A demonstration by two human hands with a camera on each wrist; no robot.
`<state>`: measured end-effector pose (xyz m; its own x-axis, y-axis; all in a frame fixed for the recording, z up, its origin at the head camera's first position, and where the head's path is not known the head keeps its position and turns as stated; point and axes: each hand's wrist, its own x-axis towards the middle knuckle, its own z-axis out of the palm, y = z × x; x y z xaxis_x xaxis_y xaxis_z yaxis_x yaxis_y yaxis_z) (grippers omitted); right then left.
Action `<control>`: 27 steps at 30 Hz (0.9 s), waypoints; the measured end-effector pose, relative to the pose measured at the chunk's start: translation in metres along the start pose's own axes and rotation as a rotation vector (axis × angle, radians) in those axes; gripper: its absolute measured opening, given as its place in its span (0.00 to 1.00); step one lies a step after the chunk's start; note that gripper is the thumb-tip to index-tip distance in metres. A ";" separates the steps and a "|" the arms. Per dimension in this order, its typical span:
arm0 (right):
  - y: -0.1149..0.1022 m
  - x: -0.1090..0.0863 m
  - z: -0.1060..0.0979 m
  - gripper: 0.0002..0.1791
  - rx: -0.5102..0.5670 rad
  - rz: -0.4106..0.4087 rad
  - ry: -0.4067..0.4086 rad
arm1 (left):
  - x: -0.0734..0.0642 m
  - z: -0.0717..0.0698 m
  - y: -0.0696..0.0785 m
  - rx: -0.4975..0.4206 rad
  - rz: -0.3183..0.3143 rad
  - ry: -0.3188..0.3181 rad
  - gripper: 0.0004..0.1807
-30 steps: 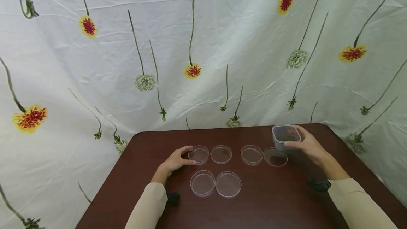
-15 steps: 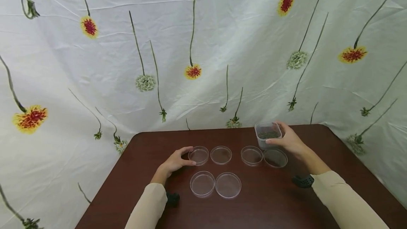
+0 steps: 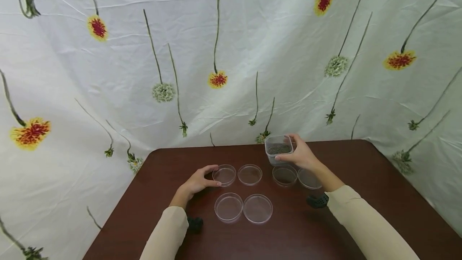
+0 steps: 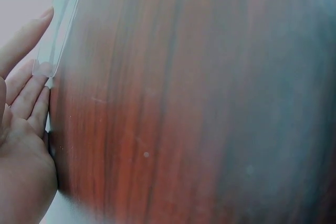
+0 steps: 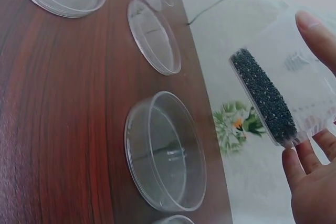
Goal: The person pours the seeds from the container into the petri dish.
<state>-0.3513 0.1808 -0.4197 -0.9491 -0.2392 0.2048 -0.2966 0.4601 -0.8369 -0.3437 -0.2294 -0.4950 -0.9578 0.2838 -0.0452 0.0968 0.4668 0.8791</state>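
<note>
My left hand [image 3: 195,182] holds the leftmost petri dish [image 3: 224,175] of the back row on the table, thumb and fingers on either side of its rim. That dish's clear wall [image 4: 59,30] shows at the upper left of the left wrist view. Raised above the table, my right hand [image 3: 302,156] grips a clear plastic tub [image 3: 278,146], partly filled with small dark grains [image 5: 265,95]. The tub is over the far edge of the third back dish [image 3: 284,176]. Beside it, my right forearm partly covers the fourth dish [image 3: 308,179].
Another back-row petri dish [image 3: 250,175] lies close to the left one. Nearer me, two dishes, a left one [image 3: 228,208] and a right one [image 3: 258,209], touch side by side. The brown table [image 3: 231,240] ends at a flower-printed white cloth [image 3: 231,123].
My right hand has carried the tub leftward from above the fourth back dish to above the third. The left hand keeps its hold, and the dishes stay in place.
</note>
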 end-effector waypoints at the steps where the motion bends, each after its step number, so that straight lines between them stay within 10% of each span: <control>1: -0.001 0.002 0.004 0.57 -0.005 -0.004 -0.002 | -0.001 0.000 0.000 -0.009 -0.005 0.003 0.41; 27: -0.038 0.040 0.083 0.56 -0.159 -0.187 0.009 | -0.001 0.000 0.001 0.016 0.012 0.001 0.40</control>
<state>-0.3693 0.0832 -0.4217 -0.8768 -0.3259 0.3537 -0.4796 0.5373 -0.6938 -0.3425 -0.2292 -0.4941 -0.9568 0.2887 -0.0337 0.1131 0.4765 0.8719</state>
